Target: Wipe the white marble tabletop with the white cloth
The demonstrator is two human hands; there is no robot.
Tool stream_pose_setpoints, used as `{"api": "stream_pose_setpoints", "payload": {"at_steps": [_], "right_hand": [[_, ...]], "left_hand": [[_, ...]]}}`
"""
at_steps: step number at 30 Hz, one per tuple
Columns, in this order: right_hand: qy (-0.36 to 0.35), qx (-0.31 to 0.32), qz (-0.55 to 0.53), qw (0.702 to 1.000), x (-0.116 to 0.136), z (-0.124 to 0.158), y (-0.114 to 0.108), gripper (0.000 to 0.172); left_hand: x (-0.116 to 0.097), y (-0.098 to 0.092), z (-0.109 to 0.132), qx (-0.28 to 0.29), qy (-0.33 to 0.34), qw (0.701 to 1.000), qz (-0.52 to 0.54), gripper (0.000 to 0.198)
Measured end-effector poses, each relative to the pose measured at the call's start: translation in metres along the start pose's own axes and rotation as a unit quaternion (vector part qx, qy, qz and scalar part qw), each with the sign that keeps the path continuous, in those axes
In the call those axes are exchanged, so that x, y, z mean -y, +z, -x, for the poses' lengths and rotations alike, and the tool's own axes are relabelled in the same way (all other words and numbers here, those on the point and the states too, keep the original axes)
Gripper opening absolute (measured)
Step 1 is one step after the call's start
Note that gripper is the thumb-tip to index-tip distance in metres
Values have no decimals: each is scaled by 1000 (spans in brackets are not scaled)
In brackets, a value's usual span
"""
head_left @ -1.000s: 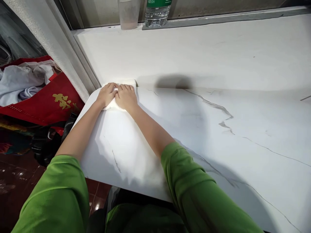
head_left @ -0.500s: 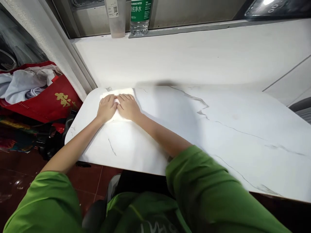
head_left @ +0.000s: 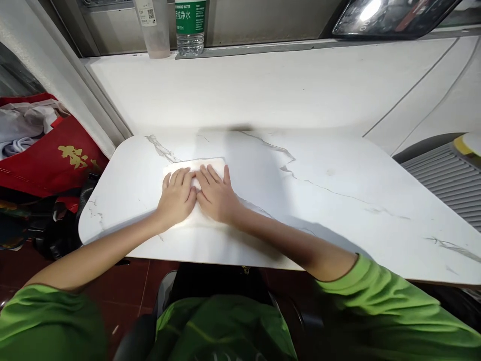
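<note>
A folded white cloth (head_left: 203, 163) lies flat on the white marble-patterned table (head_left: 338, 225), left of the middle. My left hand (head_left: 176, 195) rests palm down on the cloth's left part with its fingers stretched out. Beside it, my right hand (head_left: 218, 193) presses flat on the right part, fingers spread. The thumbs of both hands are close together over the middle of the cloth. Under the palms the cloth is hidden.
On the ledge behind stand a clear plastic cup (head_left: 153, 30) and a green-labelled water bottle (head_left: 190, 30). A dark glossy appliance (head_left: 391, 22) is further right. Left of the table hangs a red bag (head_left: 48, 155) with clothes. A grey ribbed object (head_left: 447, 175) stands by the right edge.
Both hands have slid the cloth toward me and a little to the right across the table. The camera view has shifted to the right.
</note>
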State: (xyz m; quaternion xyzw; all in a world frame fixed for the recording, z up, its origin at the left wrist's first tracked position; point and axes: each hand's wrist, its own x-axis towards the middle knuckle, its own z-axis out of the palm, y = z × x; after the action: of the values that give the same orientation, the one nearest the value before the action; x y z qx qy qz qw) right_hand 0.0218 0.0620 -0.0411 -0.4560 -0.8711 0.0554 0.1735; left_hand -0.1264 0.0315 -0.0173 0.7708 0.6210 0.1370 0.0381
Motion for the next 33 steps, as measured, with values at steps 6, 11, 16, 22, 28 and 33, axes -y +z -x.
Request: {"api": "stream_pose_setpoints", "payload": {"at_steps": [6,11,16,22,28,33], "right_hand": [[28,-12,-11,999,-49,-70,6,53],[74,-30,-21,997,-83,-108,3,54],[98,-22,-17,995,-86,-115,-1,56],[92,-14,-2,996,-83,-101,-4,57],[67,-50,-3,997,-81,-61,-3,55],[77,-39,41,995,-80,2,-16,56]], "left_hand": [[9,13,-85,-17,-21,1000,7,41],[9,24,-148,-39,-11,999,36,40],[14,30,-162,-49,-4,998,50,40],[9,30,-147,-51,7,997,53,40],[-16,28,-115,-43,14,998,50,39],[-58,32,-76,-18,13,998,54,40]]}}
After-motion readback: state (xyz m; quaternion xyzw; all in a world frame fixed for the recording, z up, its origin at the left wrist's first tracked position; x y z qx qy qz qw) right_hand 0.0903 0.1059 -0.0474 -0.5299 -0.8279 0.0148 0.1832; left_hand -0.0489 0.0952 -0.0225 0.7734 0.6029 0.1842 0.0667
